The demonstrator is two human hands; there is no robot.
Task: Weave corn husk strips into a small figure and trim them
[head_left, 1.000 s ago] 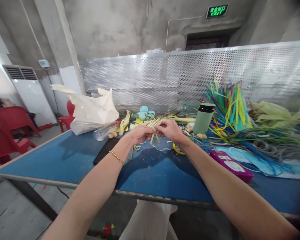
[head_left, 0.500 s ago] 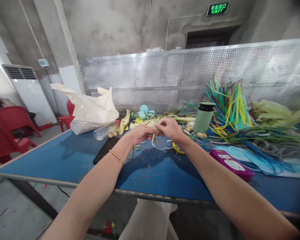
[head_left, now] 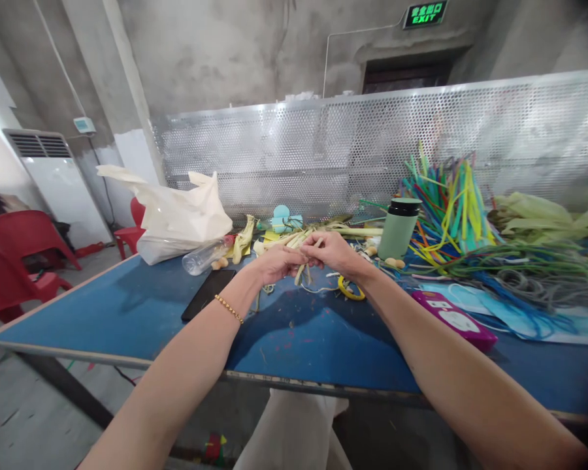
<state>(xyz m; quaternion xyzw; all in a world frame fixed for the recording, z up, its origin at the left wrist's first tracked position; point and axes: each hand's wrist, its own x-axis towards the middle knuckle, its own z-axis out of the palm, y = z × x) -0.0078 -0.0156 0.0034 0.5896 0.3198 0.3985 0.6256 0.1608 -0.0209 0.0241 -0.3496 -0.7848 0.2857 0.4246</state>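
My left hand [head_left: 279,262] and my right hand [head_left: 334,251] meet over the middle of the blue table [head_left: 294,339]. Both are closed on pale green, straw-like plant strips [head_left: 300,273], whose ends hang below the fingers. The fingertips partly cover how the strips lie. Behind the hands more pale stalks [head_left: 360,232] lie on the table. Below the right wrist sits a yellow ring-shaped thing [head_left: 351,288], perhaps a tape roll. A thin pale strand lies on the table just under the hands.
To the left are a white plastic bag [head_left: 181,219], a clear bottle [head_left: 206,256] and a black phone-like slab [head_left: 208,295]. On the right stand a green tumbler [head_left: 399,232], a bundle of coloured strips [head_left: 463,209], a purple box [head_left: 453,320] and blue masks [head_left: 519,313]. A perforated metal panel [head_left: 284,156] rises behind.
My right hand's fingers have shifted slightly on the strips, and more strip ends now hang below the hands. The yellow ring shows more fully.
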